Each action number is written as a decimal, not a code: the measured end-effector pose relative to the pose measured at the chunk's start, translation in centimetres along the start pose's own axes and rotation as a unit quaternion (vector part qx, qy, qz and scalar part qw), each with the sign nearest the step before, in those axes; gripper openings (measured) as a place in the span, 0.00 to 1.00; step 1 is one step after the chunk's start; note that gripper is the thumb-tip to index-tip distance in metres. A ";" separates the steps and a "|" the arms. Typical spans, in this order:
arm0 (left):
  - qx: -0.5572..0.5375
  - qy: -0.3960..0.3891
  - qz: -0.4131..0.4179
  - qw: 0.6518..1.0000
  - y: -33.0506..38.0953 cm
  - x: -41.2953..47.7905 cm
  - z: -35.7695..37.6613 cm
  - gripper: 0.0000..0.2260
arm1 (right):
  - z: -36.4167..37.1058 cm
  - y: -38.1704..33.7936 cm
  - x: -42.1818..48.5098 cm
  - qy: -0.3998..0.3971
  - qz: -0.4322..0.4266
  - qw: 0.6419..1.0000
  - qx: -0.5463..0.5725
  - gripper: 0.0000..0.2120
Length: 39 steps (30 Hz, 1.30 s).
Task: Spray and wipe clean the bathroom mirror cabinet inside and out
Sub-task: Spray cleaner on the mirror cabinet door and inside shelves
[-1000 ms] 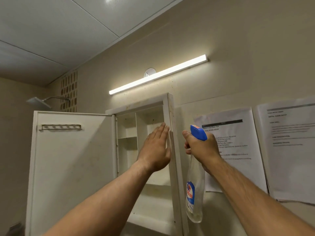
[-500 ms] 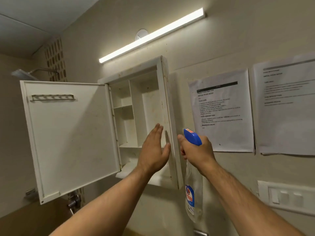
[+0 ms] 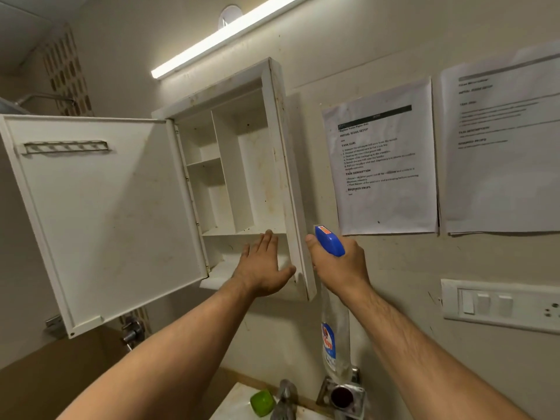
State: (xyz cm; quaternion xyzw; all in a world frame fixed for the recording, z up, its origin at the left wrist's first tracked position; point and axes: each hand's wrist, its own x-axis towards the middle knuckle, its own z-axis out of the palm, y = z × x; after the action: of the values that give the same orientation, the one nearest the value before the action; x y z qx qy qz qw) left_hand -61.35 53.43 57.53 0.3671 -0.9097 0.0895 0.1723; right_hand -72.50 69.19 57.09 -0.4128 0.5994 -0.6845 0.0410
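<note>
A white wall cabinet (image 3: 274,122) hangs open, its door (image 3: 106,213) swung out to the left with the inner face showing. Stained shelves and a vertical divider (image 3: 225,174) show inside. My left hand (image 3: 262,266) is flat with fingers together, inside the cabinet's lower right corner, against the right side wall. My right hand (image 3: 339,266) grips the blue trigger head of a clear spray bottle (image 3: 331,344), just right of the cabinet's outer side. The bottle hangs down from the hand.
Two printed sheets (image 3: 385,165) are taped to the wall on the right, with a switch panel (image 3: 500,306) below them. A tube light (image 3: 224,34) runs above the cabinet. Below are a tap (image 3: 285,398), a green object (image 3: 262,403) on the basin and a shower head at far left.
The view has tilted downward, bringing the basin and tap into sight. My left hand has slid down the cabinet's right inner wall to its lower corner. The right hand keeps the bottle beside the cabinet.
</note>
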 end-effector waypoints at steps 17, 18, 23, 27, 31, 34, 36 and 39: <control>-0.082 0.144 0.024 0.986 2.7 -4.8 5.6 0.37 | 1.0 9.9 -9.4 -0.005 0.084 0.996 0.033 0.14; -0.079 0.138 0.024 0.987 2.6 -5.2 6.0 0.37 | 1.2 10.4 -9.9 -0.002 0.093 0.995 0.027 0.16; -0.060 0.126 0.018 0.990 2.0 -6.1 6.6 0.37 | 1.0 12.1 -10.4 0.033 0.130 0.990 0.036 0.16; -0.052 0.125 0.013 0.991 1.7 -6.4 6.4 0.37 | 0.9 12.7 -10.3 0.011 0.194 0.980 0.037 0.20; -0.048 0.128 0.007 0.991 1.6 -6.6 5.9 0.37 | 0.4 12.0 -8.9 -0.002 0.199 0.976 0.082 0.17; -0.045 0.133 0.010 0.990 1.8 -6.6 5.2 0.37 | 0.0 10.8 -7.2 -0.006 0.175 0.981 0.089 0.15; -0.045 0.136 0.015 0.990 2.0 -6.5 4.6 0.37 | -0.2 9.5 -6.2 -0.012 0.155 0.985 0.074 0.16; -0.053 0.139 0.015 0.989 1.9 -6.0 3.6 0.37 | -0.4 7.6 -5.2 -0.028 0.113 0.991 0.066 0.16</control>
State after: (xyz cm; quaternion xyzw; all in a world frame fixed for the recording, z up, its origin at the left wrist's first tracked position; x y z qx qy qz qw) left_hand -59.53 57.62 51.88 0.3280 -0.8857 0.0939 0.3148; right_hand -72.66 70.25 47.97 -0.3580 0.5945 -0.7014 0.1623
